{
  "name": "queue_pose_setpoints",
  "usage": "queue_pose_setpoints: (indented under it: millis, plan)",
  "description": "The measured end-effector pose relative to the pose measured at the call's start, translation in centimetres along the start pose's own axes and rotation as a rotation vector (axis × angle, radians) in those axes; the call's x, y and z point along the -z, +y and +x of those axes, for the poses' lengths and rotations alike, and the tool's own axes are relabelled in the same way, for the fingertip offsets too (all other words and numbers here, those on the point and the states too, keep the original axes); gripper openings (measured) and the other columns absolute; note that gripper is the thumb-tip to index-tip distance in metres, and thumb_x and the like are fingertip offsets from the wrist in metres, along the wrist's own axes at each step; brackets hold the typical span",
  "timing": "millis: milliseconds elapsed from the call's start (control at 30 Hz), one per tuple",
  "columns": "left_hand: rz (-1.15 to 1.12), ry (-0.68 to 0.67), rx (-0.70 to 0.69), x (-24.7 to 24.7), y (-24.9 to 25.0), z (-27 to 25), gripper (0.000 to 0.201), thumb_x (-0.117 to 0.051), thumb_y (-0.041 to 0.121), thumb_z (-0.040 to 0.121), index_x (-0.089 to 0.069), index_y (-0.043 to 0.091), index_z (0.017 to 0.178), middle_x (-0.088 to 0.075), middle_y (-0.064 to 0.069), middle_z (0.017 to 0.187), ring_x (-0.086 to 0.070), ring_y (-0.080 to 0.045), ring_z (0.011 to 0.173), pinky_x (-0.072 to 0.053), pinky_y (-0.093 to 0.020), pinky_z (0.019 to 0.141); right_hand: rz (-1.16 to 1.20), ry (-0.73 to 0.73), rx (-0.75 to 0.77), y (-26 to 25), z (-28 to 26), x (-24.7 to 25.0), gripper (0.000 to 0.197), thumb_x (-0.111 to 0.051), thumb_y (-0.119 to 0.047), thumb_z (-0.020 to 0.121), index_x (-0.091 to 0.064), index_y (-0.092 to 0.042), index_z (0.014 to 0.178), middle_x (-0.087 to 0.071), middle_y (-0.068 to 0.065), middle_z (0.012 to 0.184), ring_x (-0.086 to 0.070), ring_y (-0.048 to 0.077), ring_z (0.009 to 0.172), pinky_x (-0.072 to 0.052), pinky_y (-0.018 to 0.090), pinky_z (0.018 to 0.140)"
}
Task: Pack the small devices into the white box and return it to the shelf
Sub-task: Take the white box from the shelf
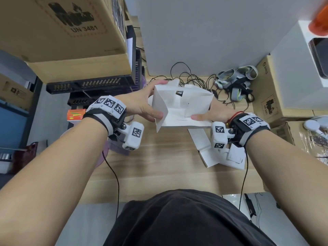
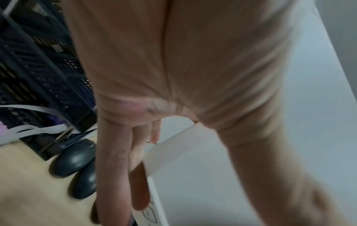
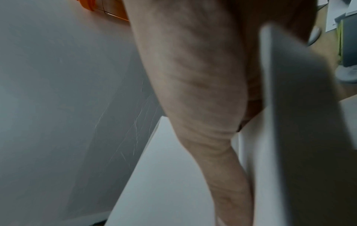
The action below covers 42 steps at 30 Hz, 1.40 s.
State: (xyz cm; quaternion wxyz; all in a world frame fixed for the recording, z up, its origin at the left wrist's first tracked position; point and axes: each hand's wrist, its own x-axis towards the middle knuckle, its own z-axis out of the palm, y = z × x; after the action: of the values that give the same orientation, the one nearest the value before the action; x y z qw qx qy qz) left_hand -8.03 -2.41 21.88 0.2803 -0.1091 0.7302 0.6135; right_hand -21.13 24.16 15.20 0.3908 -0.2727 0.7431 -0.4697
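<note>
I hold the white box (image 1: 184, 103) above the wooden table (image 1: 159, 166), its flaps standing open. My left hand (image 1: 150, 102) pinches the left flap, thumb in front and fingers at the back corner. My right hand (image 1: 209, 113) grips the right side, with the thumb on the front floor panel and the fingers hidden behind the wall. A small dark item (image 1: 179, 93) shows inside by the back wall. Several grey strapped devices (image 1: 236, 80) lie at the back right. The left wrist view shows my left hand (image 2: 146, 160) against the white box (image 2: 173, 154). The right wrist view shows my right hand's thumb (image 3: 222, 145) on the white box (image 3: 170, 175).
Black cables (image 1: 191, 77) tangle behind the box. White cardboard inserts (image 1: 209, 155) lie on the table at the right. A black crate (image 1: 92, 84) and a cardboard box (image 1: 62, 32) stand at the left, more boxes (image 1: 273, 100) at the right. Two dark mice (image 2: 73, 159) sit by the crate.
</note>
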Motion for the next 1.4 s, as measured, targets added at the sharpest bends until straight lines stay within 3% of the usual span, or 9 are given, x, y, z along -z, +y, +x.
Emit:
queue_pose_setpoints:
  millis: [100, 300, 467, 667, 833, 933, 1167, 1300, 1400]
  plan:
    - [0.013, 0.051, 0.001, -0.1, 0.5, 0.2, 0.085, -0.089, 0.011, 0.067, -0.044, 0.041, 0.133, -0.046, -0.002, 0.139, -0.072, -0.025, 0.096, -0.061, -0.046, 0.077, 0.025, 0.024, -0.037, 0.2, 0.0, 0.0, 0.069, -0.080, 0.005, 0.075, -0.049, -0.019, 0.133, -0.063, -0.014, 0.117, -0.060, -0.015, 0.098, -0.049, 0.009, 0.079]
    - [0.149, 0.156, 0.127, 0.6, 0.2, 0.7, 0.082, -0.087, 0.064, 0.054, -0.048, 0.052, 0.125, -0.040, 0.000, 0.142, -0.064, -0.029, 0.112, -0.060, -0.052, 0.084, -0.019, 0.088, -0.081, 0.2, -0.1, 0.5, 0.069, -0.077, 0.002, 0.080, -0.038, -0.022, 0.132, -0.052, -0.022, 0.111, -0.053, -0.025, 0.089, -0.042, -0.001, 0.071]
    - [0.530, 0.246, 0.094, 0.5, -0.3, 1.0, 0.043, -0.079, 0.052, 0.073, -0.066, 0.028, 0.105, -0.055, 0.003, 0.101, -0.057, -0.015, 0.077, -0.049, -0.022, 0.062, -0.072, 0.117, -0.180, 0.2, 0.1, 1.0, 0.098, -0.085, -0.017, 0.075, -0.023, -0.020, 0.150, -0.059, -0.018, 0.114, -0.059, -0.004, 0.102, -0.046, 0.006, 0.064]
    - [0.694, 0.274, 0.077, -0.3, -1.5, 1.4, 0.041, -0.080, 0.050, 0.075, -0.071, 0.015, 0.094, -0.063, -0.013, 0.114, -0.059, -0.028, 0.106, -0.048, -0.038, 0.093, -0.058, 0.131, -0.216, 0.1, 0.1, 1.0, 0.093, -0.082, -0.006, 0.077, -0.024, -0.021, 0.149, -0.061, -0.017, 0.101, -0.056, -0.005, 0.087, -0.045, 0.003, 0.057]
    - [0.529, 0.451, 0.111, -0.2, -1.9, 1.9, 0.022, -0.069, 0.039, 0.083, -0.060, 0.021, 0.092, -0.065, -0.007, 0.102, -0.065, -0.023, 0.084, -0.059, -0.039, 0.076, -0.025, 0.061, -0.247, 1.1, 0.4, 1.4, 0.105, -0.083, -0.001, 0.073, -0.017, -0.016, 0.154, -0.055, 0.002, 0.136, -0.062, 0.014, 0.113, -0.055, 0.027, 0.083]
    - [0.306, 0.610, 0.080, -0.3, -1.7, 1.9, 0.019, -0.063, 0.031, 0.088, -0.056, 0.013, 0.086, -0.060, -0.007, 0.096, -0.063, -0.024, 0.083, -0.060, -0.032, 0.056, -0.090, -0.036, -0.335, 0.9, 0.2, 1.5, 0.109, -0.082, -0.009, 0.076, -0.009, -0.024, 0.156, -0.058, 0.009, 0.132, -0.058, 0.018, 0.117, -0.051, 0.035, 0.093]
    - [0.498, 0.736, 0.086, 0.7, -2.3, 2.8, 0.045, -0.046, 0.041, 0.091, -0.042, 0.016, 0.053, -0.048, -0.006, 0.060, -0.064, -0.032, 0.068, -0.044, -0.028, 0.050, -0.310, 0.138, -0.121, -0.2, 0.4, -0.6, 0.076, -0.091, -0.015, 0.065, -0.051, -0.026, 0.128, -0.056, 0.011, 0.122, -0.054, 0.033, 0.113, -0.048, 0.044, 0.098]
    - [0.492, 0.757, 0.118, 1.0, -2.1, 3.0, 0.050, -0.044, 0.044, 0.090, -0.040, 0.016, 0.049, -0.049, -0.007, 0.056, -0.067, -0.038, 0.069, -0.044, -0.033, 0.060, -0.463, 0.041, 0.074, -1.8, 1.2, -1.6, 0.029, -0.084, -0.012, 0.071, -0.071, -0.029, 0.091, -0.061, 0.003, 0.093, -0.053, 0.012, 0.085, -0.049, 0.034, 0.079]
    - [0.483, 0.783, 0.138, 0.9, -1.9, 3.1, 0.051, -0.046, 0.043, 0.092, -0.041, 0.015, 0.050, -0.053, -0.008, 0.058, -0.067, -0.035, 0.068, -0.047, -0.034, 0.057, -0.349, -0.092, 0.027, -3.1, 1.3, -2.6, 0.011, -0.073, -0.019, 0.085, -0.077, -0.027, 0.091, -0.074, -0.003, 0.094, -0.067, 0.010, 0.085, -0.054, 0.036, 0.091]
